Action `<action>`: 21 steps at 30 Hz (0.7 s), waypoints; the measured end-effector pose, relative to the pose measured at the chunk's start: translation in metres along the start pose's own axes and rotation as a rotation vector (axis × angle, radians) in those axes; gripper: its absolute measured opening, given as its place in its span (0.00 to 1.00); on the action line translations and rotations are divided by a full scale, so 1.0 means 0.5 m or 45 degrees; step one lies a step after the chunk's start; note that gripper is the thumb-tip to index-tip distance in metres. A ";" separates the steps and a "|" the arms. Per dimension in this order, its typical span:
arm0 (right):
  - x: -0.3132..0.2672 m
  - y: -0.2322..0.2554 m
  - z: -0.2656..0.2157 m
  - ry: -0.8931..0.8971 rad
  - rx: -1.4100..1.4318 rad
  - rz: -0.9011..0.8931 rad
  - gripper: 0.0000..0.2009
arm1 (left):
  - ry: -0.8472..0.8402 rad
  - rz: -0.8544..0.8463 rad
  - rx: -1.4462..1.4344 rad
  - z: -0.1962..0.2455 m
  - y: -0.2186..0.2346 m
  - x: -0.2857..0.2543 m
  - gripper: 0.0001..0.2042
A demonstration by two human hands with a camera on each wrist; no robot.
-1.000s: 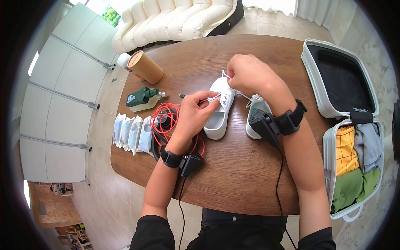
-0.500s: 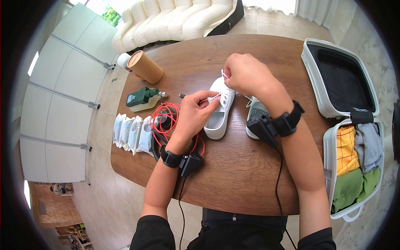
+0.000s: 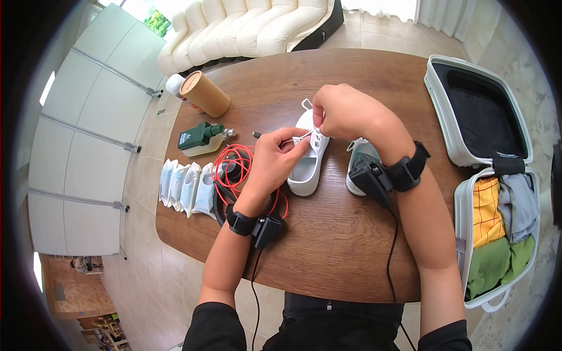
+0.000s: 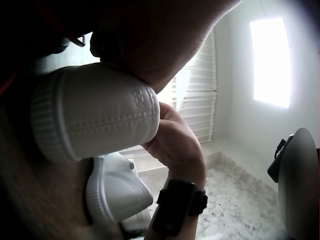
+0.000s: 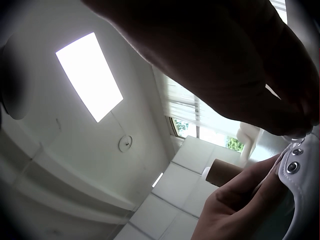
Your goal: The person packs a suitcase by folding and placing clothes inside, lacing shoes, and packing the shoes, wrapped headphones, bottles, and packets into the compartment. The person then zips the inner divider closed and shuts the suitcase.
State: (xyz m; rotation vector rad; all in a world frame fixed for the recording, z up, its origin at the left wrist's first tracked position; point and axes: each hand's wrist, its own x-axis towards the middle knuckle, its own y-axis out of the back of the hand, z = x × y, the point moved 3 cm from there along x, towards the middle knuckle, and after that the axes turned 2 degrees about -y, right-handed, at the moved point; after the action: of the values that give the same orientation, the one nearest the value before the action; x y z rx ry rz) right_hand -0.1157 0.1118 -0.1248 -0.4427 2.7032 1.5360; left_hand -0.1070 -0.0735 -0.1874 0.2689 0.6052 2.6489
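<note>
A white lace-up shoe stands on the table, toe away from me. My left hand is at its left side, thumb and forefinger pinching a white shoelace. From the right, my right hand reaches over the shoe's front, its fingertips pinching lace beside the eyelets. The right wrist view shows those fingertips close to the metal eyelets. A loop of lace sticks up past the toe. The second white shoe stands to the right, partly hidden by my right wrist.
Left of the shoes lie a coiled red cable, a green-topped bottle and several wrapped packs. A cardboard tube stands behind. An open suitcase with folded clothes sits at the right edge; a sofa is beyond the table.
My right hand has come down toward the eyelets, and the lace loop now shows to its left. The lace that stretched toward the second shoe is less visible. My left hand stays put.
</note>
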 end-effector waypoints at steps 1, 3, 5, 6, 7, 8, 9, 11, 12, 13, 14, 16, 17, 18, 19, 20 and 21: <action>-0.002 0.000 -0.001 -0.016 0.024 -0.007 0.10 | 0.001 0.008 -0.014 -0.002 -0.001 0.000 0.10; -0.004 -0.001 -0.001 -0.033 0.049 -0.015 0.11 | -0.001 0.002 0.006 0.001 0.001 0.000 0.10; -0.003 -0.002 0.000 -0.031 0.100 -0.011 0.10 | -0.001 -0.003 0.026 0.003 0.003 0.000 0.10; -0.002 -0.003 -0.001 -0.030 0.100 -0.011 0.10 | -0.007 -0.005 0.029 0.004 0.003 0.000 0.10; 0.000 -0.004 0.000 -0.056 0.056 -0.020 0.10 | -0.012 -0.008 0.032 0.005 0.003 0.000 0.10; 0.001 -0.005 0.001 -0.081 0.011 -0.029 0.09 | -0.012 -0.008 0.032 0.004 0.003 0.000 0.10; 0.005 -0.009 0.005 -0.081 0.011 -0.029 0.09 | -0.012 -0.007 0.033 0.002 0.003 0.000 0.10; 0.012 -0.010 0.011 -0.062 0.030 0.087 0.09 | -0.013 -0.005 0.034 -0.001 0.001 0.001 0.10; 0.013 -0.012 0.013 -0.062 0.030 0.087 0.09 | -0.009 0.000 0.020 -0.003 0.000 0.001 0.10; 0.013 -0.012 0.013 -0.063 0.033 0.109 0.10 | -0.005 0.004 0.007 -0.005 0.000 0.001 0.10; 0.012 -0.011 0.013 -0.064 0.036 0.132 0.11 | -0.005 0.005 0.007 -0.007 0.001 0.002 0.10; 0.017 -0.023 0.013 -0.047 0.033 0.135 0.10 | 0.018 -0.013 0.024 -0.011 0.003 0.002 0.10; 0.020 -0.029 0.012 -0.031 0.029 0.138 0.10 | 0.016 -0.011 0.023 -0.017 0.003 0.002 0.10; 0.021 -0.033 0.011 -0.030 0.027 0.140 0.10 | -0.032 -0.005 0.046 -0.024 0.002 0.003 0.09; 0.022 -0.036 0.010 -0.035 0.036 0.123 0.10 | -0.080 0.002 0.069 -0.026 0.003 0.004 0.09; 0.025 -0.040 0.009 -0.040 0.046 0.105 0.09 | -0.082 0.005 0.069 -0.027 0.004 0.004 0.09; 0.028 -0.043 0.011 -0.039 0.043 0.106 0.09 | -0.105 0.000 0.090 -0.026 0.004 0.004 0.09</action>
State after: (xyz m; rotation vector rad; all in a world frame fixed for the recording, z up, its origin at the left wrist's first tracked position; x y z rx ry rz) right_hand -0.1247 0.1026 -0.1479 -0.3069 2.7532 1.5005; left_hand -0.1131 -0.0791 -0.1976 0.3969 0.6725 2.6050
